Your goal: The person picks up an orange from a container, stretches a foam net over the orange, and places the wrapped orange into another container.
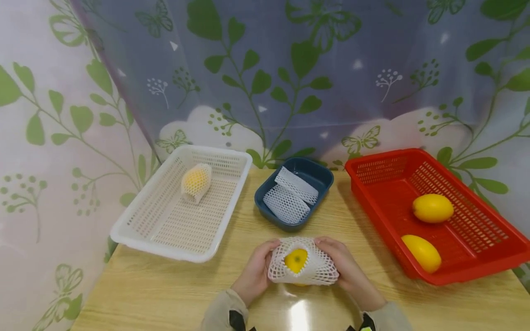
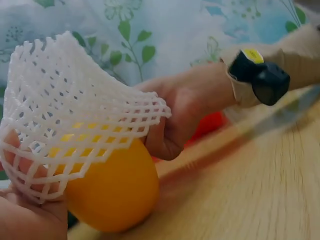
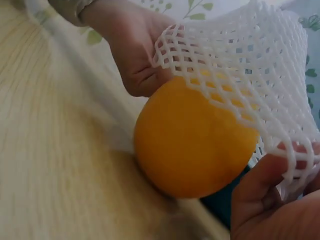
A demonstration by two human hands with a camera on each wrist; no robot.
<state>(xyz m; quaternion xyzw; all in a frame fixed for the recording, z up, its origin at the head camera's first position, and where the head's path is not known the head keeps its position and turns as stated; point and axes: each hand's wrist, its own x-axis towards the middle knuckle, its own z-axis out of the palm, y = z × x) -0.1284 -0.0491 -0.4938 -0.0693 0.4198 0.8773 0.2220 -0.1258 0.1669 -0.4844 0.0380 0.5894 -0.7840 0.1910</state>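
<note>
My left hand (image 1: 256, 269) and my right hand (image 1: 345, 269) hold opposite sides of a white foam net sleeve (image 1: 320, 272), fingers curled at its edge. The sleeve is spread over the upper part of a yellow mango (image 1: 296, 260), whose top shows through the net's opening. In the left wrist view, the mango's lower part (image 2: 117, 190) is bare below the mesh, close to the tabletop. From the right wrist, the right fingers (image 3: 262, 182) show hooked in the net's rim, with the left hand across from them.
A white basket (image 1: 225, 211) at left holds one netted mango (image 1: 196, 181). Behind my hands, a dark blue tray (image 1: 320, 172) contains folded foam nets (image 1: 286, 204). The red basket (image 1: 385, 193) at right has two bare mangoes (image 1: 433, 208). A patterned curtain (image 1: 265, 69) hangs behind the wooden table (image 1: 149, 294).
</note>
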